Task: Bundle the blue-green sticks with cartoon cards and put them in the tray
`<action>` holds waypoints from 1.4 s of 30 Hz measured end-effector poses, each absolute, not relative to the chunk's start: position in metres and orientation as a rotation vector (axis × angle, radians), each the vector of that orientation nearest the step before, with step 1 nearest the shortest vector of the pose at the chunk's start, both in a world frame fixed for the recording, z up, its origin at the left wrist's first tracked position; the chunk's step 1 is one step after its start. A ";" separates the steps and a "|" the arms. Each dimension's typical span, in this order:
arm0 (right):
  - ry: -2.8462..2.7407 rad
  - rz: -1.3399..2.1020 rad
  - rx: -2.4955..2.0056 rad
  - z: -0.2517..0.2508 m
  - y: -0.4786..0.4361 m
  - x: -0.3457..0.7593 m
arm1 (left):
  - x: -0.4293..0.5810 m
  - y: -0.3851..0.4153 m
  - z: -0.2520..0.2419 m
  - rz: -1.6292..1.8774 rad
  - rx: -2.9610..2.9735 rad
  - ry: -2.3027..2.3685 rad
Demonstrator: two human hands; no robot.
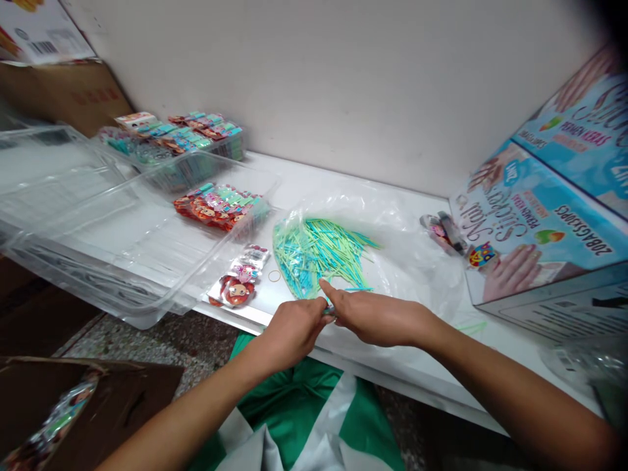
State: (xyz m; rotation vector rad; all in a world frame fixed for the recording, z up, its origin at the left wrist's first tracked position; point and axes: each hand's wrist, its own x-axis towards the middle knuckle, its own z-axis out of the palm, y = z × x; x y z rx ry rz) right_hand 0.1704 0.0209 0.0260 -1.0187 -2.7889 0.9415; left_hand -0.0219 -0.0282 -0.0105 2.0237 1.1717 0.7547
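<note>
Close together at the table's front edge, my left hand and my right hand meet with fingers closed. Between their fingertips a small shiny bit shows; most of it is hidden, so I cannot make out what it is. Just beyond them lies a heap of thin green and blue sticks, partly inside a clear plastic bag spread on the table. Left of the heap are a rubber band and a shiny packet with a red-haired cartoon figure.
Clear plastic trays stand on the left, one holding a row of red packets. Behind them is a tub filled with packets. Blue nail-sticker boxes rise at the right. An open cardboard box sits below, lower left.
</note>
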 end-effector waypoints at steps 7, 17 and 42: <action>-2.643 0.979 -0.993 0.040 0.031 0.168 | -0.016 -0.032 -0.008 0.736 1.530 1.047; -2.427 0.916 -1.118 0.026 0.031 0.145 | -0.006 -0.032 -0.021 0.741 1.027 0.869; -1.809 1.449 -1.199 0.007 0.013 0.166 | -0.002 -0.034 -0.026 0.842 0.833 0.858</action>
